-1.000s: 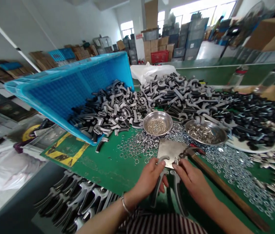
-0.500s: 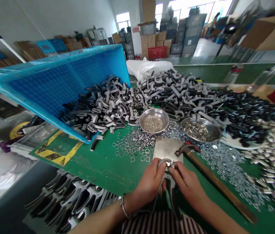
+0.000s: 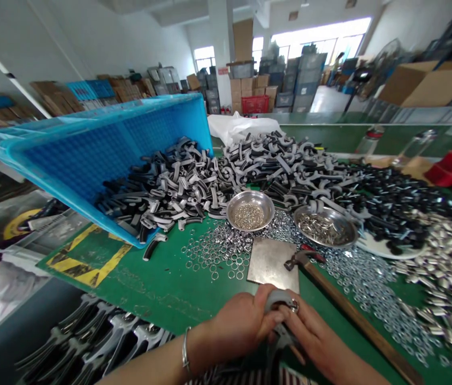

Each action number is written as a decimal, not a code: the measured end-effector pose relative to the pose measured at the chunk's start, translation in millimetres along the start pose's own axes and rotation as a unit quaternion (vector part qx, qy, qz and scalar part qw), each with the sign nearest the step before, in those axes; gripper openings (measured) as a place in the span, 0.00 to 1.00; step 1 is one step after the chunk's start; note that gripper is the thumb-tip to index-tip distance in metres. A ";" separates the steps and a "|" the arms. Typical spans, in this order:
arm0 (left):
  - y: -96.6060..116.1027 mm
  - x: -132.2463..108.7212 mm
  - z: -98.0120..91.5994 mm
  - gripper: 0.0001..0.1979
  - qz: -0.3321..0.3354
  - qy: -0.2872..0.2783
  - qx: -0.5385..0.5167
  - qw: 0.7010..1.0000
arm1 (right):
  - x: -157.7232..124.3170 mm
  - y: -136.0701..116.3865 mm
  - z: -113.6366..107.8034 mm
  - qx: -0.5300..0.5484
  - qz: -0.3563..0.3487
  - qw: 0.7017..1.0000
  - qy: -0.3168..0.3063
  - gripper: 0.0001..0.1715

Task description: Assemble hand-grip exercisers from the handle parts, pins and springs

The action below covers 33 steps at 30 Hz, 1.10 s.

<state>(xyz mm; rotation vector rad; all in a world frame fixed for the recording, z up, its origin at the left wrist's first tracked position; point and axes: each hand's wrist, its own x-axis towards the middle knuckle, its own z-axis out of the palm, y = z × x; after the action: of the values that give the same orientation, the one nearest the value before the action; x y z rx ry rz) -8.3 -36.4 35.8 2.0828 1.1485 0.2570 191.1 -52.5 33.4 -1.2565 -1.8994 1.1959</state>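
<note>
Precariously, a grey forked casting (image 3: 278,299) was held in the left hand (image 3: 239,327) just below a steel plate (image 3: 272,263) — a small ring (image 3: 295,305) was pinched at its tip by the right fingertips (image 3: 293,316); a slackened pinch could have lost the ring among loose washers (image 3: 364,283).

Thin silver bangle (image 3: 186,353), striped top (image 3: 290,378)
</note>
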 end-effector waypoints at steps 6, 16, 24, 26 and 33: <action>6.1 18.7 -3.6 0.22 0.088 0.025 0.038 0.995 | 3.4 -5.4 -9.3 -0.010 0.014 1.000 -0.013 0.18; -50.8 111.7 -20.8 0.28 -0.020 0.042 0.019 0.999 | -4.6 136.3 -62.9 -0.376 -0.031 0.906 0.192 0.25; -46.1 175.6 -17.9 0.19 0.094 0.054 0.236 0.966 | -89.5 173.9 -85.7 -0.388 -0.014 0.890 0.240 0.30; -31.7 194.7 -23.5 0.16 0.110 0.067 0.254 0.959 | -106.1 187.9 -97.2 -0.396 -0.003 0.889 0.228 0.29; 21.6 284.0 -17.2 0.08 0.166 0.044 0.294 0.940 | -17.3 146.3 -141.3 -0.444 -0.028 0.863 0.240 0.18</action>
<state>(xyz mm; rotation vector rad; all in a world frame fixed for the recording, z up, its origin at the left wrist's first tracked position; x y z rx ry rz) 162.3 191.4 15.9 2.8277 0.9965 0.1787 373.9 7.5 -34.6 -1.7070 -2.0935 -0.1382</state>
